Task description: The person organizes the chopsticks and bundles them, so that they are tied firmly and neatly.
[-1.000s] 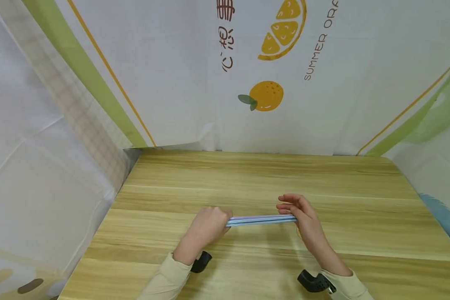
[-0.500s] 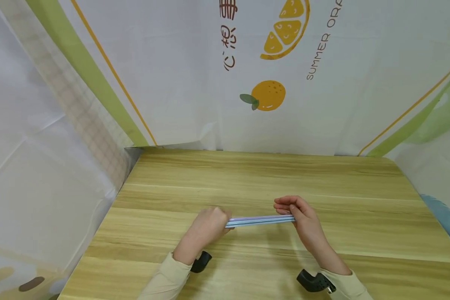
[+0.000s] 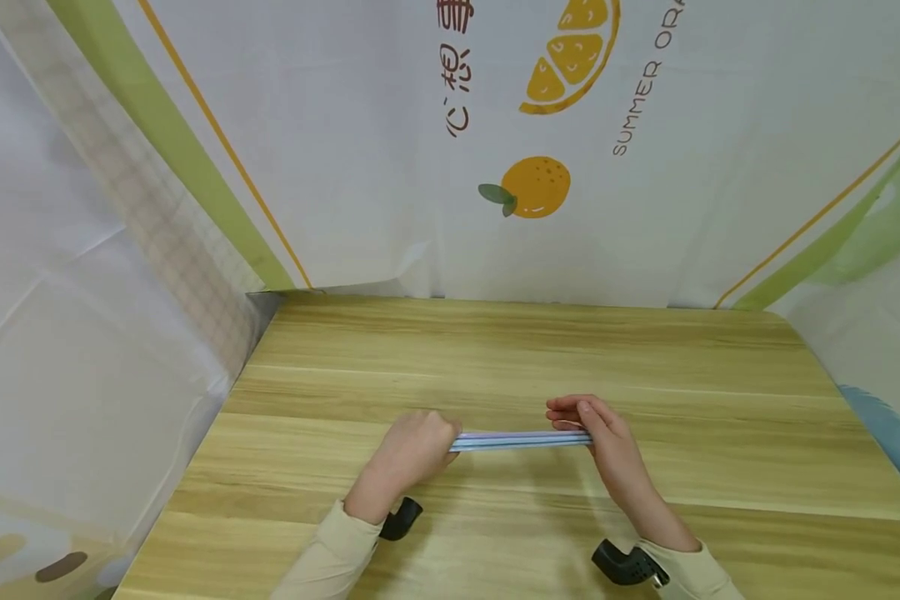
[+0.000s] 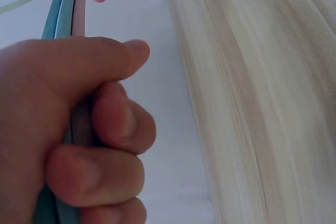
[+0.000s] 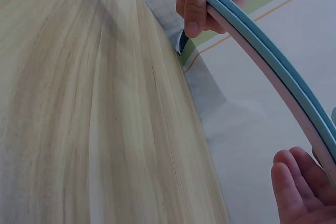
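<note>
A bundle of long, thin blue and pinkish-lavender strips point(image 3: 521, 440) is stretched between the two hands above the table, nearly level. What kind of strips they are, I cannot tell. My left hand point(image 3: 417, 450) grips one end, its fingers curled round the bundle, as the left wrist view shows up close. At the other end my right hand point(image 3: 607, 442) holds the strips at the thumb, while its other fingers point(image 5: 296, 182) reach out fairly straight beyond them. Two blue layers and one pink layer lie side by side in the right wrist view. Both strip ends are hidden by the hands.
A wood-grain table point(image 3: 495, 358) lies under the hands. White cloth point(image 3: 360, 167) with printed oranges and green borders hangs behind its far edge and at the sides. Black wrist mounts point(image 3: 626, 565) sit at the cream sleeves.
The right hand's fingers have drawn closer together, and its thumb has moved nearer to them. The left hand and the strips stay almost where they were.
</note>
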The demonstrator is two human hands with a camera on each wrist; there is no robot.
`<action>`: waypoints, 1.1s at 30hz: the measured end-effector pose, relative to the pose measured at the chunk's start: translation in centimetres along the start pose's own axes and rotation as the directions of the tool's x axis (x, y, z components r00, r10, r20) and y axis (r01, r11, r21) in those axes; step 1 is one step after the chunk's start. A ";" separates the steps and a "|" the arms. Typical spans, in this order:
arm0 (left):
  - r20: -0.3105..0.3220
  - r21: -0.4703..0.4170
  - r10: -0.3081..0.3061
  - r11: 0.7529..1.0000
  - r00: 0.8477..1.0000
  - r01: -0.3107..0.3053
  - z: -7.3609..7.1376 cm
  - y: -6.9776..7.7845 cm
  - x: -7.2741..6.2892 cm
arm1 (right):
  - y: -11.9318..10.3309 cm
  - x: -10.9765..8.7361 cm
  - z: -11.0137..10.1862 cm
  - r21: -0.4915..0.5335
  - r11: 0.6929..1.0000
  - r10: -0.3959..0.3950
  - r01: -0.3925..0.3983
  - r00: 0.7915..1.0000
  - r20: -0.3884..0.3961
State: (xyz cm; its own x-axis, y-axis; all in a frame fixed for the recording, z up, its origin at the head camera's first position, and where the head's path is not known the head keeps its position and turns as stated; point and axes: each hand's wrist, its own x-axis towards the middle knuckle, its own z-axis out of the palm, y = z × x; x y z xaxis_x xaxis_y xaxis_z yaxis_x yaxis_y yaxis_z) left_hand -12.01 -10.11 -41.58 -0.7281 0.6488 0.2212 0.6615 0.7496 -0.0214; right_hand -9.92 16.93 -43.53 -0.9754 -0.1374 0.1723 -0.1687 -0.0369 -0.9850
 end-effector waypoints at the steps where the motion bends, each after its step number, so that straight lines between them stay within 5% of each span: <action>1: -0.003 -0.001 -0.005 1.000 1.000 0.005 -0.1 0.1 0.0 | 0.0 0.0 0.0 -0.004 1.000 -0.017 0.017 1.000 0.002; 11: -0.010 0.008 -0.034 0.999 0.999 0.034 -0.2 0.6 0.8 | 0.0 0.0 -0.5 -0.076 0.984 -0.160 0.163 0.986 0.042; 22: 0.028 -0.027 -0.012 1.000 1.000 0.012 -0.4 0.4 0.9 | -0.4 0.1 -0.4 -0.192 0.970 -0.148 0.149 0.989 0.018; 31: 0.007 -0.011 0.006 1.000 1.000 -0.006 -0.4 0.0 0.9 | -0.5 0.0 -2.1 -0.027 0.991 -0.128 0.130 0.988 0.090; 33: 0.000 -0.006 0.013 1.000 1.000 -0.013 -0.3 0.0 1.0 | -0.5 -0.4 -2.8 -0.079 0.992 -0.090 0.094 0.995 0.050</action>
State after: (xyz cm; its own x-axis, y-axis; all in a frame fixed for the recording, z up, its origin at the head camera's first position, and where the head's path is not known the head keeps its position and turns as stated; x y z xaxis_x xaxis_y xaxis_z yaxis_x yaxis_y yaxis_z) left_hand -12.67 -9.54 -41.07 -0.7198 0.6582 0.2207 0.6716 0.7407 -0.0187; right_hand -9.89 19.78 -43.09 -0.9478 -0.1832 0.2609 -0.2706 0.0292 -0.9623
